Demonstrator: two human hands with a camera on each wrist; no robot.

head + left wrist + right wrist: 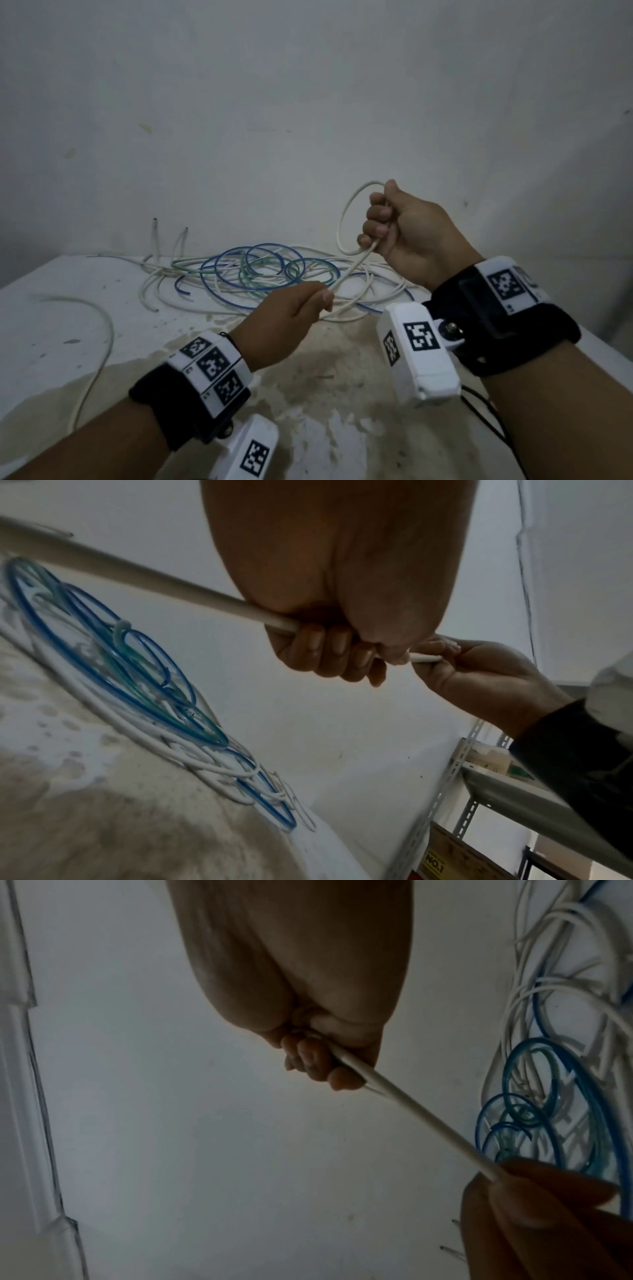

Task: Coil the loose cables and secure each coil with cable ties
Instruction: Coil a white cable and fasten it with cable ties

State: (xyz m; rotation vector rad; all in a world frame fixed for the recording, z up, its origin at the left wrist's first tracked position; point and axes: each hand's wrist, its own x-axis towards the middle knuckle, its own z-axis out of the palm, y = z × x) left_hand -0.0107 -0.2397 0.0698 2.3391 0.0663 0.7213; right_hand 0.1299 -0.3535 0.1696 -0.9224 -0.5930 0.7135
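Note:
A white cable runs taut between my two hands above the table. My right hand is raised at the right and grips the cable in a fist, with one white loop standing out to its left. My left hand is lower and pinches the same cable between thumb and fingers. Behind both hands lies a loose tangle of blue cables, teal cables and white cables. No cable ties are visible.
The white table is stained brown in the middle and meets a pale wall at the back. A single white cable trails over the left side. A metal shelf stands to the right.

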